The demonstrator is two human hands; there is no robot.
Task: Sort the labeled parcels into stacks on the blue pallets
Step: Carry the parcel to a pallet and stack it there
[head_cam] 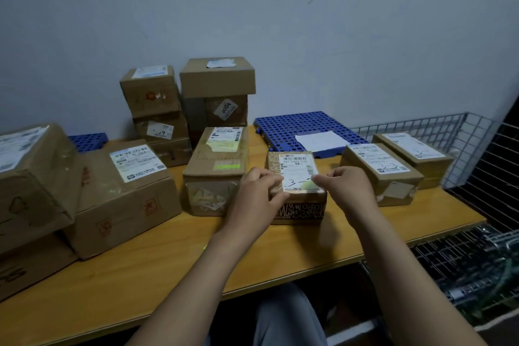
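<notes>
Sorting's looking early to me: the left hand [258, 191] is curling its fingers round the edge of the small printed parcel [297, 174], sitting mid table [140, 275], and the right hand [348, 185] is touching its label with bent fingertips (real grip, can't tell). The blue pallet [280, 126] behind is carrying only a paper sheet [320, 140].

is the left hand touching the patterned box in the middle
Touching. Head view: the left hand curls its fingers over the left top edge of the patterned box.
</notes>
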